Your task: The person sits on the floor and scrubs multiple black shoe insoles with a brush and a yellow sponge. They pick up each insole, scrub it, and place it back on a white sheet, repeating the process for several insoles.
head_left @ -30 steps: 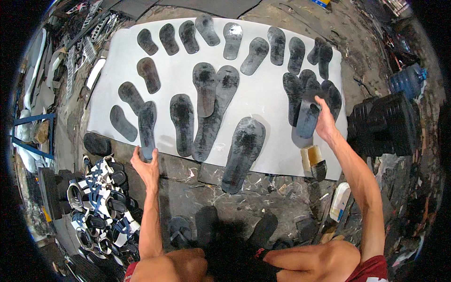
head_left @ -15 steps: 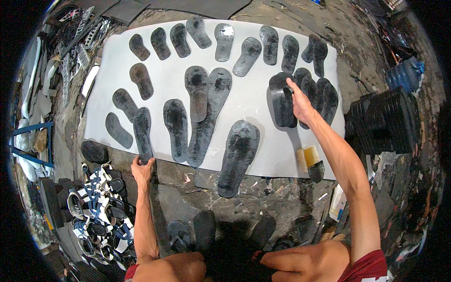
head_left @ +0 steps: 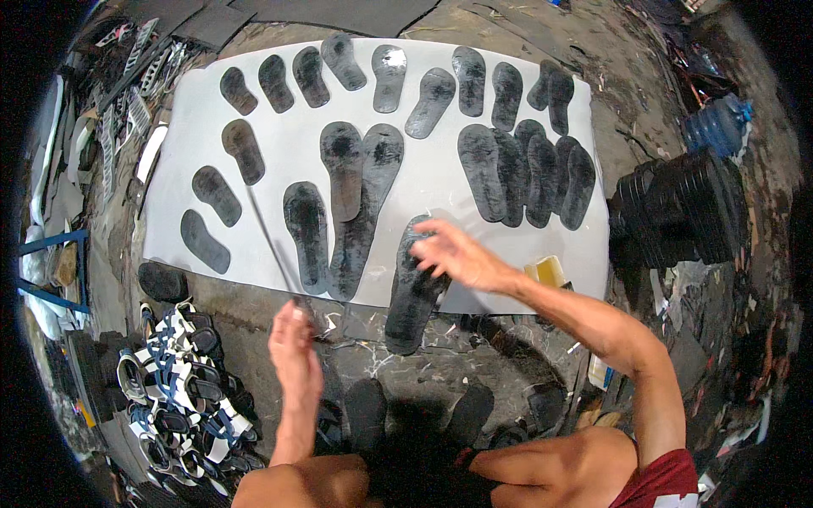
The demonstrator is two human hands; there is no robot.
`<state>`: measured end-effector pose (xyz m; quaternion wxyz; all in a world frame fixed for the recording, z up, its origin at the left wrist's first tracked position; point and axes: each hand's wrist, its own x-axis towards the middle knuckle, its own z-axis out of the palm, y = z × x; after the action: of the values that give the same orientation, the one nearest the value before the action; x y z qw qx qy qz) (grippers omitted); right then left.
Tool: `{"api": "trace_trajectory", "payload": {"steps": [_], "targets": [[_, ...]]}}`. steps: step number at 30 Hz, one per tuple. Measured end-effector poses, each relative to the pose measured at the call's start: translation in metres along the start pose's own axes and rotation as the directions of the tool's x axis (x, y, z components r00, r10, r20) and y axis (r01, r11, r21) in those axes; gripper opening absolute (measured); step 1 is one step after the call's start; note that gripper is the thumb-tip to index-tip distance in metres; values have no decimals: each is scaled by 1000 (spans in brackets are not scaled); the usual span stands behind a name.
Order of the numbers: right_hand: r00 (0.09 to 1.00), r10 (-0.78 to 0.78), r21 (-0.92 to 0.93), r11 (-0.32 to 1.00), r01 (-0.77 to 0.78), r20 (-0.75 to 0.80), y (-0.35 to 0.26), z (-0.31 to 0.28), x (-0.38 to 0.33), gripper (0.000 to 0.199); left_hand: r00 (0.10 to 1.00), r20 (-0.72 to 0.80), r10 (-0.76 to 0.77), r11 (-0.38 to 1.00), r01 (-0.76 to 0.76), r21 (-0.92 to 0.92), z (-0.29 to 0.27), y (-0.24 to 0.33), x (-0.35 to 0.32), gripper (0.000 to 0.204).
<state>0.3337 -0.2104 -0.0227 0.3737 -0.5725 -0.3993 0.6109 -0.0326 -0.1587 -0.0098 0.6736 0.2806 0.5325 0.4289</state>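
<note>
My left hand (head_left: 295, 351), at the sheet's near edge, grips a thin black shoe sole (head_left: 273, 241) by its lower end. That sole is turned edge-on and shows as a narrow dark strip. Fingers apart and slightly blurred, my right hand (head_left: 461, 258) hovers over or touches a large black sole (head_left: 411, 317); contact is unclear. This large sole overhangs the near edge of a white sheet (head_left: 440, 186). Several overlapping soles (head_left: 480, 169) lie at the sheet's right. Two long soles (head_left: 385, 161) overlap in the middle, beside another sole (head_left: 305, 233).
More soles (head_left: 388, 80) line the sheet's far side. Beyond my right forearm sits a container with yellowish contents (head_left: 546, 271), partly hidden. Black stacked pieces (head_left: 677, 207) stand at right, near a blue plastic bottle (head_left: 718, 129). Strapped sandals (head_left: 190, 372) are heaped at lower left.
My left hand has lifted a sole off the sheet's left part and tilted it edge-on, moving right. My right hand has left the right-hand soles and come toward the large near sole.
</note>
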Motion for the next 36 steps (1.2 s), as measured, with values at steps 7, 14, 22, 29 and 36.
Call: {"api": "trace_trajectory", "payload": {"steps": [7,14,22,29,36], "targets": [[990,-32,826,549,129,-134,-58,63,-26,69,800,545,252,638,-560,528,92,-37,-58,89],[905,65,690,671,271,-419,-18,-98,-38,76,850,524,48,801,-346,488,101,-38,-47,51],[420,301,261,953,-151,-856,91,-232,-15,74,941,219,260,773,-338,536,39,-32,16,23],[513,-346,-545,780,-307,-786,100,-196,-63,42,758,-125,640,496,-284,821,-70,-12,163,60],[740,-276,-616,754,-230,-614,41,-111,-66,39,627,-516,584,410,321,854,-114,32,286,121]]}}
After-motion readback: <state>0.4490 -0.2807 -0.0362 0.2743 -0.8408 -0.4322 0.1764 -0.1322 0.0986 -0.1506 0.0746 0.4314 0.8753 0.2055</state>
